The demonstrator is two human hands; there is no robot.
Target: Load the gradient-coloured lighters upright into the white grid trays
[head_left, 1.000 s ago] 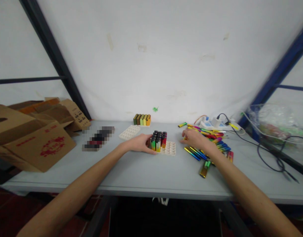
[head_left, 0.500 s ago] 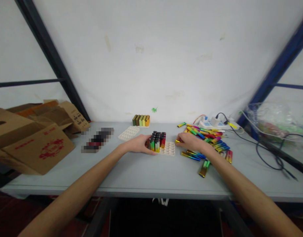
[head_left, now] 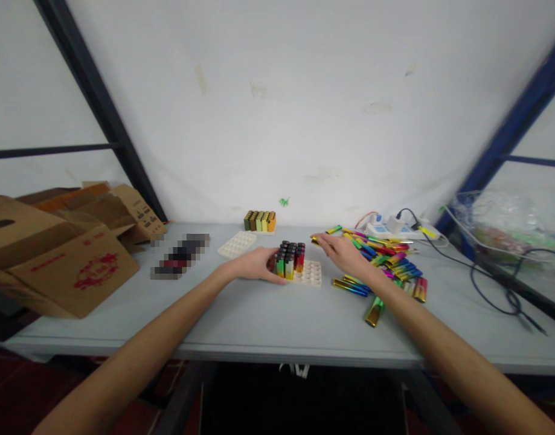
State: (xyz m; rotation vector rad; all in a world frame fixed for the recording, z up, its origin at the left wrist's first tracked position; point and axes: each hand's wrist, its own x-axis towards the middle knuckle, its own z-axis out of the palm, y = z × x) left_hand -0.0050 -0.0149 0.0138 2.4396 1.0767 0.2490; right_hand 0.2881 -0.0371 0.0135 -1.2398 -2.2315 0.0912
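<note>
My left hand (head_left: pixel 256 264) is curved round the left side of a group of upright lighters (head_left: pixel 289 258) with black ends and shiny coloured bodies. They stand in a white tray with holes (head_left: pixel 310 272), whose right part shows bare holes. In the fingers of my right hand (head_left: pixel 343 251) is a shiny gold lighter (head_left: pixel 314 239), held above the table to the right of the group. Beside and partly behind that hand lies a loose pile of metallic coloured lighters (head_left: pixel 406 266). The palm sides of both hands are hidden.
Another white tray (head_left: pixel 237 244) lies at the back left, near a block of upright lighters (head_left: pixel 259 222). Cardboard boxes (head_left: pixel 78 260) and a blurred dark object (head_left: pixel 180 257) are on the left. A power strip (head_left: pixel 397 228), cables (head_left: pixel 490 296) and a plastic bag (head_left: pixel 503 223) are on the right.
My right hand has moved slightly up and left, away from the pile, and the gold lighter in its fingers is raised. The left hand stays at the group of lighters.
</note>
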